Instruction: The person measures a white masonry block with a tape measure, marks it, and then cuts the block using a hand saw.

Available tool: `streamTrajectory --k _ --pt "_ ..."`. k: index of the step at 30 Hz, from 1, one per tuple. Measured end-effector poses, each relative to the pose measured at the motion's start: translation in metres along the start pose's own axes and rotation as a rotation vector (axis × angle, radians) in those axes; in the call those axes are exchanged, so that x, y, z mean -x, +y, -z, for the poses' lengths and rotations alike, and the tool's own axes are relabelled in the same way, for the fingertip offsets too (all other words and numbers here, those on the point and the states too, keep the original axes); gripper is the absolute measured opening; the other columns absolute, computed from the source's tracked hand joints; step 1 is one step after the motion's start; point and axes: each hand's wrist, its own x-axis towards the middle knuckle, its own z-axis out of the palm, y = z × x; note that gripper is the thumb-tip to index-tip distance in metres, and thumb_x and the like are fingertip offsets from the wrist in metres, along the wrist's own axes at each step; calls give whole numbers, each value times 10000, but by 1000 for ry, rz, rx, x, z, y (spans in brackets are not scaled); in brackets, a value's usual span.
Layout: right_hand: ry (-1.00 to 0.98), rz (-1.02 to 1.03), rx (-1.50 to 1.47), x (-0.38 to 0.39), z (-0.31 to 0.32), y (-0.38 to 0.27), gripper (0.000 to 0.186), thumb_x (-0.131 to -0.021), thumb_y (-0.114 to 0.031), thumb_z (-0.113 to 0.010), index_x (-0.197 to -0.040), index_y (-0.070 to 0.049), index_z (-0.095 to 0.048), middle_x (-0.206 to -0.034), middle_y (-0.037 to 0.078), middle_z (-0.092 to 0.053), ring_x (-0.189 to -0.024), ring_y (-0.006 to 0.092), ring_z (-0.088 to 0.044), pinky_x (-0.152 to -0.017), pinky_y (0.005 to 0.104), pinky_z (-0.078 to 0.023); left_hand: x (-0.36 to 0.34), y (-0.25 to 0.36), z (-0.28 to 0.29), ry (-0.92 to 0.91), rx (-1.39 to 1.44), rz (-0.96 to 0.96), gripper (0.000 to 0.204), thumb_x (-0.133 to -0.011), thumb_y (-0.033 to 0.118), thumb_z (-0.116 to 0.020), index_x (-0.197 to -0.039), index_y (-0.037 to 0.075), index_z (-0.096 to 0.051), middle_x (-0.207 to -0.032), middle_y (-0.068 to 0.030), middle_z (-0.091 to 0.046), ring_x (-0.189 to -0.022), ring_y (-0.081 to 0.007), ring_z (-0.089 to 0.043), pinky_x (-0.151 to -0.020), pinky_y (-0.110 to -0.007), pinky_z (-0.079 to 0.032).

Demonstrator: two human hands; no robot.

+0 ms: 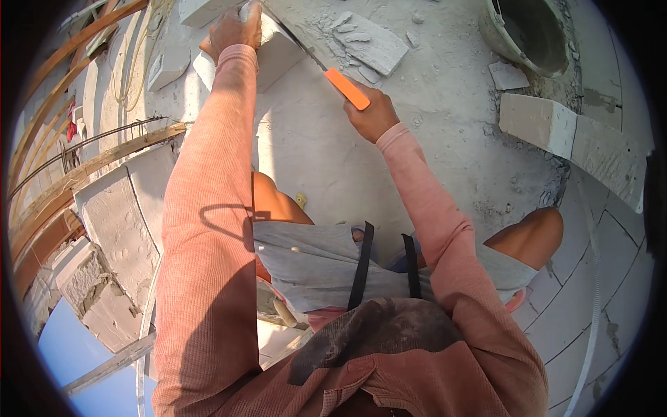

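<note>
My right hand (373, 115) is closed round the orange handle (347, 89) of a handsaw. Its narrow dark blade (295, 40), seen nearly edge-on, slants up and left past a pale lightweight concrete block (279, 59). Stretched far forward, my left hand (236, 31) grips the top of this block with bent fingers; part of the fingertips is lost at the picture's upper edge. Whether the blade touches the block or sits in a cut, I cannot tell.
Broken block pieces (375, 45) lie on the dusty floor ahead. A mortar-stained bucket (531, 35) stands at far right, with a row of blocks (538, 125) nearer. On the left are wooden beams (90, 167) and a block wall (118, 208) beside a drop.
</note>
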Motion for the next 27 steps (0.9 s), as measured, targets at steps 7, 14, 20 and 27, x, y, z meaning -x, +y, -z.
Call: streamTrajectory --k 7,14,20,27 --pt "72 -6 -27 143 25 -12 710 -875 -39 -627 -1546 -216 -478 -1137 209 -736 -914 425 -712 -792 485 -601 -8 -21 -22 161 -13 -216 519 -917 527 -564 -1191 119 -732 -1172 -192 -745 -1144 -383 -683 -989 -436 -508" --pt "-8 -127 18 18 -16 -3 605 -907 -163 -626 -1499 -165 -503 -1003 224 -737 -894 470 -694 -817 544 -583 -5 -6 -13 65 21 -51 551 -920 591 -521 -1218 187 -748 -1185 -125 -756 -1208 -327 -659 -1046 -402 -423" --pt "112 50 18 146 36 -29 735 -857 15 -627 -1555 -146 -460 -1300 194 -687 -892 398 -730 -760 458 -609 -2 -9 -8 86 -62 -79 594 -929 619 -477 -1256 198 -738 -1287 -63 -728 -1266 -284 -619 -1087 -407 -337" --pt "-17 -74 95 12 -14 -5 696 -886 -102 -652 -1549 -173 -456 -1064 205 -745 -928 471 -699 -853 567 -570 -9 -11 -11 58 -26 -87 593 -916 620 -490 -1253 197 -732 -1269 -94 -731 -1249 -310 -632 -1065 -464 -388"
